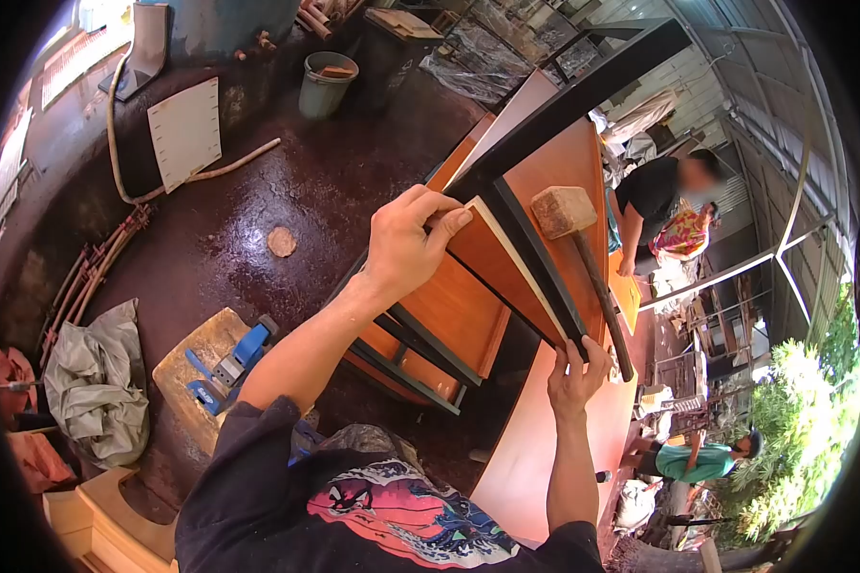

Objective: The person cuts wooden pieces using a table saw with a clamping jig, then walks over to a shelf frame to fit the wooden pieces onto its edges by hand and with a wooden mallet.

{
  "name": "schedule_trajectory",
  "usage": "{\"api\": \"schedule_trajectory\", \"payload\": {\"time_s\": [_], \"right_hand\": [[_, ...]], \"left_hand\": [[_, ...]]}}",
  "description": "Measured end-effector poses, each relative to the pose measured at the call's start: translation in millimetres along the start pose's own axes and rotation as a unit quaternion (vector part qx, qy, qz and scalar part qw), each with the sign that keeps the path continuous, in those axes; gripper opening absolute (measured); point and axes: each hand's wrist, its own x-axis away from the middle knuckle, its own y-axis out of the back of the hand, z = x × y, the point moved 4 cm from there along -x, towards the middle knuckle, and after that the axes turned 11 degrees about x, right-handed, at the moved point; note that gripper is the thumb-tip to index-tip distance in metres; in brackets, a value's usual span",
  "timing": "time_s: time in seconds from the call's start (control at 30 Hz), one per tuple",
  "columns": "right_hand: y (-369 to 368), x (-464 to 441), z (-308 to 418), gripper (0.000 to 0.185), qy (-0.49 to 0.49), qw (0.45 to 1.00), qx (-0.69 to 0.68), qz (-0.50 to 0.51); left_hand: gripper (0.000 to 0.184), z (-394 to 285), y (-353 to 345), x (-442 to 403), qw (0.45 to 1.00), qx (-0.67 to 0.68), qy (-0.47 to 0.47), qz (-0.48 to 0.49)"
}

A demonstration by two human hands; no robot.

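A reddish-brown wooden panel with a pale bare edge lies along a black frame bar. My left hand is closed on the panel's upper corner, its thumb resting near the end of the pale edge. At the lower end, my right hand pinches the panel where it meets the bar. A wooden mallet rests just beyond the bar, its long handle running down past my right hand. The fingers of both hands partly cover the panel's ends.
Beneath the panel stands black framework with orange-brown boards. A blue tool sits on a wooden stool at left. A bucket stands behind. One person is close at right; another person is farther off.
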Motion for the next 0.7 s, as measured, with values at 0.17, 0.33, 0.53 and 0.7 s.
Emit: {"api": "schedule_trajectory", "payload": {"time_s": [0.17,0.33,0.53,0.7], "right_hand": [[-1.0,-2.3,3.8,0.030,0.001,1.000,0.009,0.000],[8.8,-29.9,9.9,0.049,-0.011,0.993,-0.084,0.086],[0.3,-90.5,36.0,0.067,-0.068,0.973,-0.176,0.133],[-24.4,-114.9,35.9,0.069,-0.185,0.885,-0.328,0.275]], "left_hand": [[0.014,2.1,0.0,-3.4,1.000,-0.011,-0.015,0.006],[0.020,7.6,6.1,-3.8,0.999,-0.020,-0.017,0.025],[0.065,33.1,11.5,-20.2,0.995,0.070,0.018,0.063],[0.065,52.5,7.0,-23.2,0.969,0.126,0.105,0.186]]}}
